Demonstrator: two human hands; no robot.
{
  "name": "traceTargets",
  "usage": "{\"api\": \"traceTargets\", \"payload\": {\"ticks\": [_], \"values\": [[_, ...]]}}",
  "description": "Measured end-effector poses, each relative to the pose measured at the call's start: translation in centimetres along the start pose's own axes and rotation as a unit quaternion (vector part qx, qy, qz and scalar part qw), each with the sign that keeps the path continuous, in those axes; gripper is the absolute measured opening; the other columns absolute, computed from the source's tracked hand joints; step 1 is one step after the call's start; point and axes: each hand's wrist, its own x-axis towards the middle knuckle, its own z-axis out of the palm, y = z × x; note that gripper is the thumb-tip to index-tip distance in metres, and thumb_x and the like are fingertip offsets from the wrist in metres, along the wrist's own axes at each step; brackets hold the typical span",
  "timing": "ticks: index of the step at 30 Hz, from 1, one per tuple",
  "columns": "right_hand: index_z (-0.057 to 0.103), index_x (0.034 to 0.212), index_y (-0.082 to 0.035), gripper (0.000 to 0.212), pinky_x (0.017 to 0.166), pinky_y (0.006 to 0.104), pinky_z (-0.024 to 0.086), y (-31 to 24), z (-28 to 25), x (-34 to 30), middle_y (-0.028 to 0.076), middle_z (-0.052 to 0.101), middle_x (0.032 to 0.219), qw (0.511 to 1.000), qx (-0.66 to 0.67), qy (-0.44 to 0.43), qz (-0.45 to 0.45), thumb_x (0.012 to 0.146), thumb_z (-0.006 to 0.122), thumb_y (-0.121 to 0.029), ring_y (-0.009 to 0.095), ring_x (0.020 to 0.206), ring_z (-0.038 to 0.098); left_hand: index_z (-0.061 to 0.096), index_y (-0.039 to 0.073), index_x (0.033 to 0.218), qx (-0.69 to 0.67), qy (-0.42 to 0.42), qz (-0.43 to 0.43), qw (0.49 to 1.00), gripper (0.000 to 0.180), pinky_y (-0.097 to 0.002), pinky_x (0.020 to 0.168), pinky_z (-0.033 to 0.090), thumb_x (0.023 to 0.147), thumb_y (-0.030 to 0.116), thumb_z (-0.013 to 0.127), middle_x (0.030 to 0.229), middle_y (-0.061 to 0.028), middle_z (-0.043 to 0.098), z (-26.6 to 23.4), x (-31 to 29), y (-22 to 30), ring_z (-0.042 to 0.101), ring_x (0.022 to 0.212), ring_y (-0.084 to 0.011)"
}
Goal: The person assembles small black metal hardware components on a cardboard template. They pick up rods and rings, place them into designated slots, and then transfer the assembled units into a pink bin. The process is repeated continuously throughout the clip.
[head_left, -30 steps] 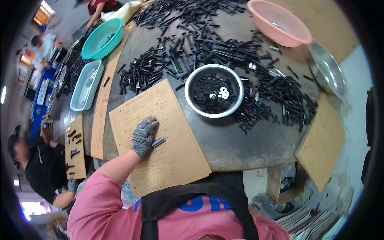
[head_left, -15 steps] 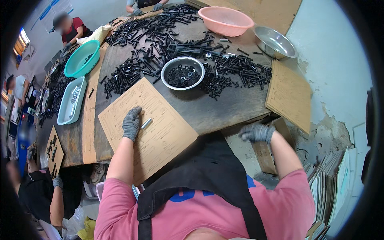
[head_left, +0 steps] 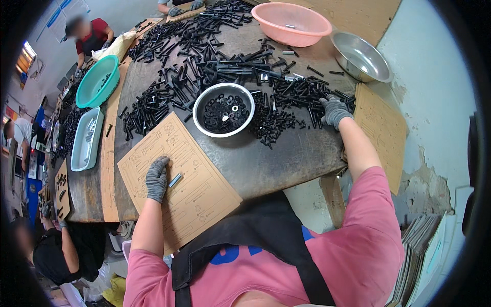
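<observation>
My left hand (head_left: 157, 180), in a grey knit glove, lies on a brown cardboard sheet (head_left: 204, 192) printed with part outlines, its fingers stretched out. Beside it on the sheet rests one short silver metal tube (head_left: 175, 180). My right hand (head_left: 336, 111), gloved the same way, reaches to the right end of a heap of black bolts (head_left: 296, 93). Its fingers are somewhat apart over the bolts, and nothing shows in them. Between my hands stands a steel bowl (head_left: 196, 116) of black washers, with a couple of shiny ones on top.
A pink basin (head_left: 291, 15) and a steel basin (head_left: 360, 56) stand at the far right. Cardboard sheets (head_left: 381, 128) are stacked at the right edge. On the left are a green basin (head_left: 84, 88) and a pale green tray (head_left: 82, 162) with silver tubes. Co-workers sit around the table.
My right hand has moved from beside the table's front edge up and forward to the bolt heap. My left hand stays on the cardboard sheet; the view has shifted slightly.
</observation>
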Motion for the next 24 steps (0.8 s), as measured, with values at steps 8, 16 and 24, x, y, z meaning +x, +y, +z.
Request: {"api": "traceTargets", "payload": {"ticks": [8, 16, 24], "values": [[0.056, 0.105, -0.012, 0.037, 0.087, 0.0391, 0.04, 1.2, 3.4, 1.8, 0.011, 0.052, 0.111, 0.991, 0.0, 0.102, -0.09, 0.069, 0.061, -0.021, 0.028, 0.105, 0.049, 0.06, 0.004, 0.099, -0.052, -0.002, -0.036, 0.998, 0.023, -0.0315, 0.092, 0.038, 0.08, -0.002, 0.048, 0.104, -0.0118, 0.058, 0.2, 0.1, 0.6, 0.053, 0.101, -0.0268], [0.06, 0.083, -0.009, 0.013, 0.071, 0.0295, 0.045, 0.3, 0.7, 1.4, 0.006, 0.062, 0.075, 0.876, 0.437, 0.202, -0.041, 0.075, 0.064, -0.018, 0.021, 0.074, 0.058, 0.06, 0.004, 0.1, -0.027, -0.001, 0.003, 1.0, 0.024, -0.0308, 0.092, 0.038, 0.08, -0.002, 0.048, 0.104, -0.0112, 0.058, -0.2, 0.0, 0.6, 0.052, 0.102, -0.0258], [0.057, 0.096, -0.006, 0.02, 0.088, 0.0376, 0.045, -15.5, -5.7, -5.8, 0.015, 0.057, 0.109, 0.393, 0.892, -0.11, -0.196, 0.081, 0.062, -0.018, 0.025, 0.101, 0.055, 0.045, 0.003, 0.121, -0.266, 0.02, -0.159, 0.951, 0.04, -0.0288, 0.086, 0.042, 0.083, 0.011, 0.054, 0.108, -0.0084, 0.053, -2.1, 2.5, 5.3, 0.051, 0.098, -0.0171]]}}
